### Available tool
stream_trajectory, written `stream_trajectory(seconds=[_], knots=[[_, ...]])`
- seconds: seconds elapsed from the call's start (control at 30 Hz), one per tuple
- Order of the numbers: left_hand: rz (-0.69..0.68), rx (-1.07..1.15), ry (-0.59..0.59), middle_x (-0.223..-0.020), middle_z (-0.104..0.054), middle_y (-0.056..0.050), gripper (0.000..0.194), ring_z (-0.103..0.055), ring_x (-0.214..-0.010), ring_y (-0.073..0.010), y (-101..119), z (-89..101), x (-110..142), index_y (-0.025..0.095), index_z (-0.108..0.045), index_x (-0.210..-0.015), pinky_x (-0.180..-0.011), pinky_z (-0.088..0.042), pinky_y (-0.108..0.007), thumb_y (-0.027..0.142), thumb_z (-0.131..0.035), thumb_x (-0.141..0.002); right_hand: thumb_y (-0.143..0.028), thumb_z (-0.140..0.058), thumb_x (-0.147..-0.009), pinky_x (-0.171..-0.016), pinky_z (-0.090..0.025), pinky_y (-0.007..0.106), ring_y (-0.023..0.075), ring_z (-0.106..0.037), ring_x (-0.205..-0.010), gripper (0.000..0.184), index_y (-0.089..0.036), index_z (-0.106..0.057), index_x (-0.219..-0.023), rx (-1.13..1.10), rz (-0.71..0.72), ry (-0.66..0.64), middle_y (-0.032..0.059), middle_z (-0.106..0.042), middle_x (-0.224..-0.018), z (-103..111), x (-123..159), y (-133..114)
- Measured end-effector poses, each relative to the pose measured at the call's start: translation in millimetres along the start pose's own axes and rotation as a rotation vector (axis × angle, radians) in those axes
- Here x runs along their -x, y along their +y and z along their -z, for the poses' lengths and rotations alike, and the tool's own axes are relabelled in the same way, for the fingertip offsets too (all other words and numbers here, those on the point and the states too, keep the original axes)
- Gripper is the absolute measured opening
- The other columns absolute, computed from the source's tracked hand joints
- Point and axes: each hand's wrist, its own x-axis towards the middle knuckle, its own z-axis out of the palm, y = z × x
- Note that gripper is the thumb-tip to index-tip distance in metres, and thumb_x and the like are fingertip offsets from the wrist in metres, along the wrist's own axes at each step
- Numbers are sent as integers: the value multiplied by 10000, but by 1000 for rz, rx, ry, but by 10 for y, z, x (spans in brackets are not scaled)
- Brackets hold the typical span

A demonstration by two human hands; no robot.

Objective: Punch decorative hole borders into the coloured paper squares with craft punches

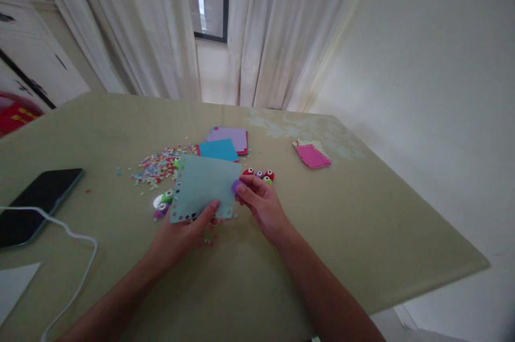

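My left hand (189,232) grips a pale blue-green sheet of paper (207,183) by its lower edge, thumb on top. Small punched shapes run along the sheet's left and bottom edges. At the sheet's right edge, my right hand (261,202) is closed on a small purple craft punch (236,186). Behind the right hand sit several craft punches with eye-like tops (259,173) in red, purple and green. More punches, green (167,196) and purple (161,210), lie left of the sheet, partly covered. A few pink paper bits (207,244) lie beneath the left hand.
A heap of coloured confetti (161,166) lies left of the sheet. Behind it are a blue sheet (219,150) and a lilac sheet (231,139). Pink punched paper (314,156) lies right. A black phone (38,202) and white cable (86,235) occupy the left side.
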Motion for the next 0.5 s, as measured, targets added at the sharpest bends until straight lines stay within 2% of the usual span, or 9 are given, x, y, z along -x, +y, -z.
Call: stream_trajectory(seconds=[0.17, 0.33, 0.5], knots=[[104, 14, -83, -548, -666, -7, 392, -634, -488, -210, 21, -22, 22, 229, -676, -629, -488, -528, -319, 591, -660, -778, -538, -966, -675, -630, -380, 256, 105, -506, -658, 444, -183, -749, -831, 16, -40, -36, -24, -631, -751, 15, 10, -23], [92, 30, -97, -568, -688, -5, 406, -638, -490, -195, -35, -29, 18, 222, -686, -638, -476, -525, -296, 600, -673, -787, -570, -934, -718, -581, -300, 257, 95, -433, -618, 453, -183, -713, -801, 35, -57, -51, -29, -586, -724, 25, 22, -32], [83, 28, -104, -590, -711, -8, 386, -651, -503, -195, -30, -13, 25, 220, -678, -629, -483, -526, -287, 546, -685, -835, -568, -962, -668, -569, -294, 255, 97, -404, -607, 472, -192, -713, -806, 13, -81, -21, -35, -564, -712, -2, 35, -51]])
